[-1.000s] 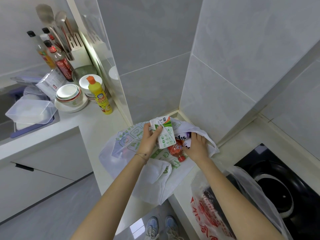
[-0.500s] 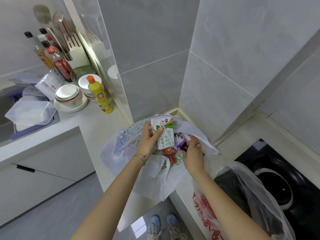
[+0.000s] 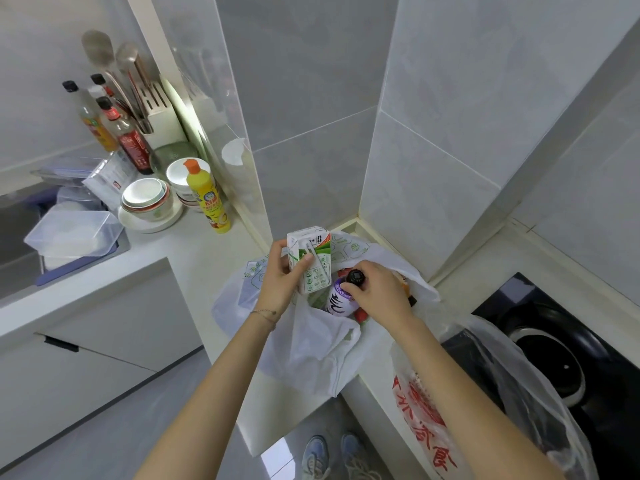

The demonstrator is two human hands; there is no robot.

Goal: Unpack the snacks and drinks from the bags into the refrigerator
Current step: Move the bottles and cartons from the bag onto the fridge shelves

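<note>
While your left hand [image 3: 278, 286] grips the green-and-white drink carton [image 3: 311, 263] upright over the white shopping bag [image 3: 304, 344] | your right hand [image 3: 381, 296], just right of it, pinches the black cap of the purple-and-white bottle [image 3: 341, 302] | bottle stands in the bag's mouth under that hand | red-printed clear bag [image 3: 433, 427] beside your right forearm.
</note>
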